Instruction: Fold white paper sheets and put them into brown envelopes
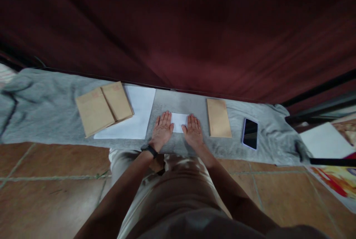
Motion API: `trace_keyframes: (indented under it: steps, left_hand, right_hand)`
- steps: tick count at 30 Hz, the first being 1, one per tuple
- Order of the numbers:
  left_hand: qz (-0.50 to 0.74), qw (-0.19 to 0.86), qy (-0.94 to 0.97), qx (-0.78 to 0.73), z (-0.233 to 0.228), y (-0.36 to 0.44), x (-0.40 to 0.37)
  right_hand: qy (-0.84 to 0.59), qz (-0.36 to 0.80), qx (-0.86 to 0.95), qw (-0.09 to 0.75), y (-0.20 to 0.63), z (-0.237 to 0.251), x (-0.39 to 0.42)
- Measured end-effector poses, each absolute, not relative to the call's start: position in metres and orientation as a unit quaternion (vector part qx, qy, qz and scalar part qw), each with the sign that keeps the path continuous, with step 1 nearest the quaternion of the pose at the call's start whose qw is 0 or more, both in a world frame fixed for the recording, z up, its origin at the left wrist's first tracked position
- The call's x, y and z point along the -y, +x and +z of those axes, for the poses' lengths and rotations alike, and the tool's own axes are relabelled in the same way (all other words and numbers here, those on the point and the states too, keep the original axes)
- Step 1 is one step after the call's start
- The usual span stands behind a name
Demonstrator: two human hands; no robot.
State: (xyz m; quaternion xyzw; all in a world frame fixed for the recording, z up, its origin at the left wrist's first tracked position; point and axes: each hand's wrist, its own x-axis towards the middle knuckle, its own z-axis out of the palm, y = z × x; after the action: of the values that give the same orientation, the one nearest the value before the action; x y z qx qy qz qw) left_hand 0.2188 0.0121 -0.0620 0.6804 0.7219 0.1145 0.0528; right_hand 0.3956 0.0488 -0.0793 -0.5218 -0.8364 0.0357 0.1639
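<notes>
White and small, the folded paper (179, 121) lay flat on the grey cloth (50, 109), its long axis running left to right across the person's front, parallel to the cloth's near edge. It sat between the two hands, near the middle of the cloth, with a single brown envelope (218, 117) just to its right and a large white sheet (136, 114) to its left.

Both hands were open and flat, palms down, fingers together and pointing away from the body. The left hand (162, 129) pressed on the paper's left end, and the right hand (193, 131) pressed on its right end; neither gripped anything. A black band (149, 151) circled the left wrist. Both forearms reached forward and slightly inward from the bottom of the view.

The hands covered the paper's two ends, so its full length could not be seen, and whether it was folded once or more was hard to tell. Two more brown envelopes (103, 107) lay overlapped on the white sheet, hiding part of it. A dark phone (250, 133) rested face up further right. Dark red fabric (178, 27) filled the background, blurred. At the right edge, another white sheet (325, 140) and a colourful picture (338, 181) were cut off.
</notes>
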Motion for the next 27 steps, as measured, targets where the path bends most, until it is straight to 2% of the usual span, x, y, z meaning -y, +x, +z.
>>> trace_keyframes:
  steps: [6, 11, 16, 20, 27]
  left_hand:
    - [0.14, 0.049, 0.672, -0.725, -0.062, 0.219, -0.008]
    - [0.213, 0.073, 0.647, -0.728, -0.062, 0.221, 0.007]
    - [0.361, 0.194, 0.526, -0.745, -0.06, 0.228, 0.003]
    - [0.515, 0.328, 0.315, -0.727, -0.058, 0.228, -0.014]
    - [0.58, 0.372, 0.225, -0.689, -0.047, 0.225, -0.017]
  right_hand:
    - [-0.525, 0.031, 0.833, 0.175, 0.414, -0.083, -0.047]
    - [-0.528, 0.036, 0.831, 0.172, 0.413, -0.083, -0.046]
    - [-0.523, 0.029, 0.83, 0.195, 0.413, -0.086, -0.046]
    - [-0.528, 0.032, 0.828, 0.188, 0.413, -0.085, -0.047]
    - [-0.511, 0.054, 0.833, 0.204, 0.416, -0.073, -0.042]
